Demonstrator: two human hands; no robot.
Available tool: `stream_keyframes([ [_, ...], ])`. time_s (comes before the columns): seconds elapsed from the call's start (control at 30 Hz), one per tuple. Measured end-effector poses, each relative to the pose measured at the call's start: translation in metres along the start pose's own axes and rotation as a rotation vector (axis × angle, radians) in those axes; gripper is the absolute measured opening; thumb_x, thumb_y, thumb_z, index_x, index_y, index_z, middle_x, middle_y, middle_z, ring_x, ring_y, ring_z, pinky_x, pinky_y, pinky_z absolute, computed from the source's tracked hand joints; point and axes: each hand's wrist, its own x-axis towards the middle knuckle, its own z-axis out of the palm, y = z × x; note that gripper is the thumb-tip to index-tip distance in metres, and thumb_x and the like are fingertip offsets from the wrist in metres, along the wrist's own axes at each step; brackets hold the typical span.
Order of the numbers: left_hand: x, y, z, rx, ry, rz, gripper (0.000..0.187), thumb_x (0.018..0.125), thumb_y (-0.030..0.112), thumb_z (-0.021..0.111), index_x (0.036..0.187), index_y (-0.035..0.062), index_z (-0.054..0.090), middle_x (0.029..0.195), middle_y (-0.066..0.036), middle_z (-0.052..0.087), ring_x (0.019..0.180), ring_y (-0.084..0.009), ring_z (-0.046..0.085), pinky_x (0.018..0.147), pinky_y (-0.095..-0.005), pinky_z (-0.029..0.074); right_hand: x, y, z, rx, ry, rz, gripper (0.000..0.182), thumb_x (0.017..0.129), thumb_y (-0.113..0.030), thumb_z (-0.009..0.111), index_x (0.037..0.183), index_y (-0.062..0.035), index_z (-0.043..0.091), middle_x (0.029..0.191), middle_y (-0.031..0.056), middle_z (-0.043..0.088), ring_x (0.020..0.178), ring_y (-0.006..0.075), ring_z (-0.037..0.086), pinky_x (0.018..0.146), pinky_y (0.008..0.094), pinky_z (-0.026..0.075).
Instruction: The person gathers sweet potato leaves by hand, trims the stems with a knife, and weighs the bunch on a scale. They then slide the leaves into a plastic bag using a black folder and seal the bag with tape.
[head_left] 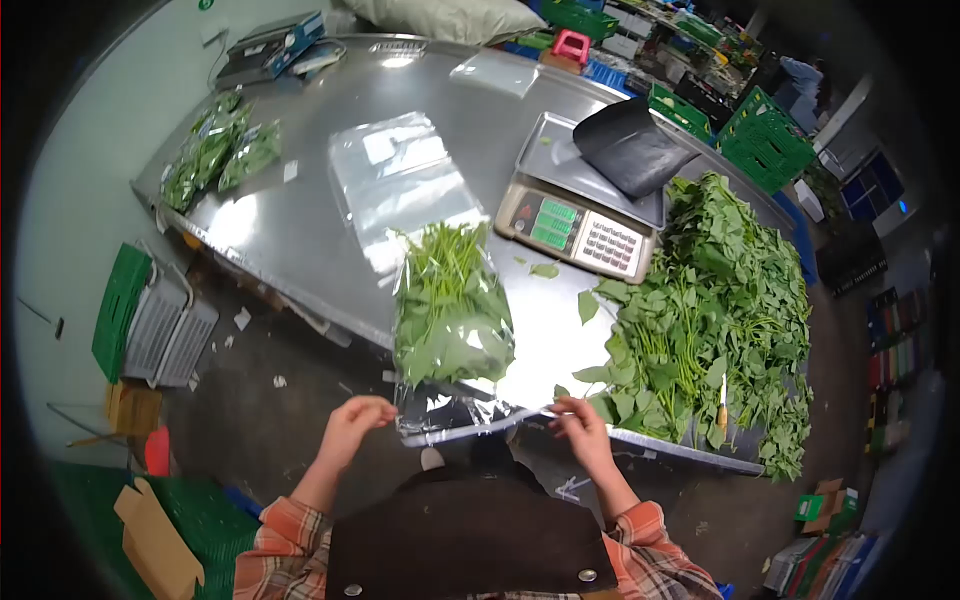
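A clear plastic bag (455, 335) filled with leafy green stems lies at the front edge of the metal table, its flap hanging over. My left hand (350, 422) is closed at the flap's left corner, fingertips pinched on the film. On the other side, my right hand (585, 430) pinches the right end of the flap's pale edge strip. Just beyond the filled bag lies a stack of flat clear bags (400, 175). Loose leafy greens (700, 310) are heaped to the right, with a knife handle (723, 415) among them.
A digital scale (575, 235) with a black scoop (630, 145) on its tray stands behind the heap. Several packed bags of greens (215, 150) lie at the far left of the metal table (300, 265). Crates (165, 320) stand on the floor at left.
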Motion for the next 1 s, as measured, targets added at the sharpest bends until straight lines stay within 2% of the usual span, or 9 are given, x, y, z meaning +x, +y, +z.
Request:
stream_keyframes([
  [0.03, -0.002, -0.011, 0.006, -0.212, 0.137, -0.083, 0.027, 0.092, 0.022, 0.053, 0.108, 0.001, 0.057, 0.1, -0.012, 0.063, 0.09, -0.018, 0.063, 0.077, -0.0287, 0.051, -0.004, 0.006, -0.001, 0.002, 0.143, 0.081, 0.029, 0.094, -0.02, 0.047, 0.113, 0.0009, 0.051, 0.091, 0.011, 0.063, 0.068, 0.0143, 0.06, 0.059, 0.0261, 0.05],
  [0.13, 0.0, -0.017, 0.033, -0.335, 0.074, -0.301, 0.044, 0.091, 0.033, 0.054, 0.113, -0.0042, 0.047, 0.103, -0.017, 0.059, 0.089, -0.0221, 0.063, 0.07, -0.031, 0.054, -0.006, -0.011, 0.008, 0.101, 0.038, 0.351, 0.038, 0.094, -0.034, 0.043, 0.107, 0.0007, 0.052, 0.077, 0.0091, 0.062, 0.057, 0.0131, 0.056, 0.049, 0.0242, 0.045],
  [0.23, 0.002, -0.019, 0.037, -0.319, -0.085, -0.309, 0.041, 0.093, 0.032, 0.051, 0.105, -0.007, 0.051, 0.093, -0.018, 0.061, 0.082, -0.024, 0.064, 0.069, -0.0322, 0.054, 0.004, -0.029, 0.032, 0.075, -0.076, 0.427, 0.033, 0.092, -0.031, 0.049, 0.097, 0.0, 0.056, 0.072, 0.0077, 0.062, 0.054, 0.0124, 0.056, 0.046, 0.024, 0.044],
  [0.27, 0.0, -0.019, 0.036, -0.274, -0.131, -0.29, 0.04, 0.093, 0.031, 0.05, 0.102, -0.0077, 0.052, 0.09, -0.019, 0.061, 0.08, -0.0246, 0.065, 0.068, -0.0326, 0.055, 0.01, -0.015, 0.035, 0.057, -0.03, 0.332, 0.023, 0.088, -0.025, 0.056, 0.085, -0.0025, 0.057, 0.064, 0.0051, 0.059, 0.049, 0.0114, 0.052, 0.043, 0.0241, 0.042],
  [0.43, -0.006, -0.026, 0.032, -0.25, -0.098, -0.263, 0.038, 0.094, 0.03, 0.05, 0.101, -0.0071, 0.054, 0.09, -0.019, 0.063, 0.077, -0.0224, 0.066, 0.066, -0.0282, 0.055, -0.001, 0.003, 0.022, 0.173, 0.093, 0.407, 0.013, 0.082, -0.016, 0.06, 0.077, -0.0054, 0.053, 0.06, 0.0024, 0.055, 0.044, 0.0101, 0.046, 0.04, 0.025, 0.038],
  [0.5, -0.01, -0.029, 0.033, -0.306, -0.09, -0.25, 0.04, 0.094, 0.031, 0.049, 0.103, -0.0078, 0.054, 0.092, -0.019, 0.063, 0.079, -0.0228, 0.066, 0.068, -0.0282, 0.054, -0.009, 0.022, 0.016, -0.16, 0.351, 0.219, 0.014, 0.082, -0.015, 0.06, 0.077, -0.0054, 0.052, 0.063, 0.0022, 0.054, 0.048, 0.0081, 0.046, 0.043, 0.0231, 0.037],
  [0.57, -0.014, -0.03, 0.03, -0.341, -0.11, -0.234, 0.042, 0.095, 0.031, 0.046, 0.106, -0.0086, 0.053, 0.095, -0.02, 0.063, 0.084, -0.0235, 0.066, 0.074, -0.0296, 0.053, -0.018, 0.011, 0.04, -0.452, 0.345, -0.238, 0.01, 0.083, -0.009, 0.059, 0.08, -0.0032, 0.052, 0.067, -0.0004, 0.052, 0.057, 0.0057, 0.046, 0.049, 0.0218, 0.037],
  [0.7, -0.018, -0.031, 0.029, -0.362, -0.091, -0.209, 0.035, 0.094, 0.025, 0.048, 0.104, -0.0077, 0.055, 0.094, -0.018, 0.063, 0.082, -0.0228, 0.065, 0.073, -0.0311, 0.053, -0.025, -0.039, 0.13, -0.676, -0.153, -0.625, 0.008, 0.079, -0.01, 0.064, 0.084, -0.0061, 0.058, 0.081, 0.0104, 0.055, 0.068, 0.0282, 0.058, 0.058, 0.0372, 0.047],
  [1.0, -0.012, -0.05, 0.034, -0.319, 0.06, -0.19, 0.023, 0.091, 0.019, 0.051, 0.087, -0.0016, 0.06, 0.079, -0.008, 0.062, 0.068, -0.0142, 0.059, 0.062, -0.0262, 0.049, -0.003, -0.033, 0.191, -0.947, -0.569, -0.897, 0.013, 0.079, -0.009, 0.055, 0.086, -0.0007, 0.048, 0.085, 0.0147, 0.049, 0.08, 0.0318, 0.056, 0.063, 0.0407, 0.049],
])
